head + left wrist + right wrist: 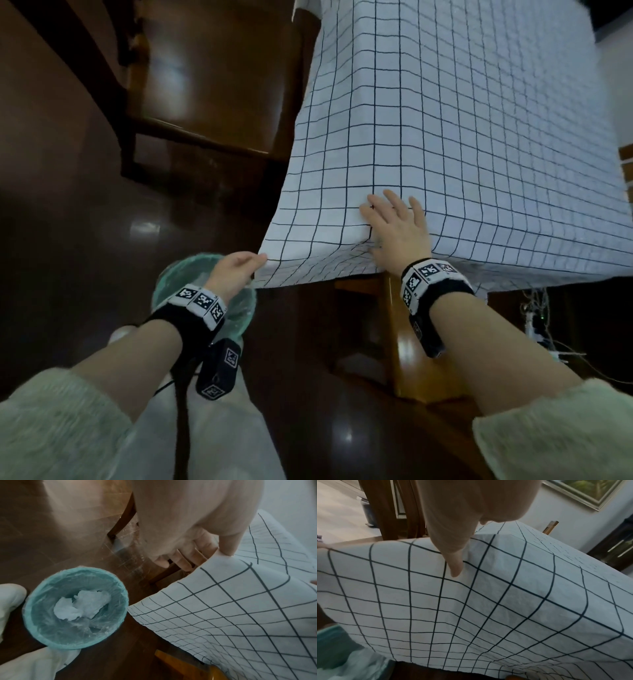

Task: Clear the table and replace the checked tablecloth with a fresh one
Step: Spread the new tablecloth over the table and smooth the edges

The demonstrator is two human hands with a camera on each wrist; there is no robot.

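A white tablecloth with a dark checked grid covers the table and hangs over its near corner. My left hand pinches the loose corner of the cloth and holds it out to the left, thumb on top and fingers beneath. My right hand lies flat on the cloth at the table's near corner, fingers straight and spread. In the right wrist view the checked cloth fills the frame under my right hand.
A teal waste bin lined with clear plastic and holding crumpled white paper stands on the dark floor under my left hand. A wooden chair stands left of the table. The table's wooden leg shows beneath the cloth. Cables lie at right.
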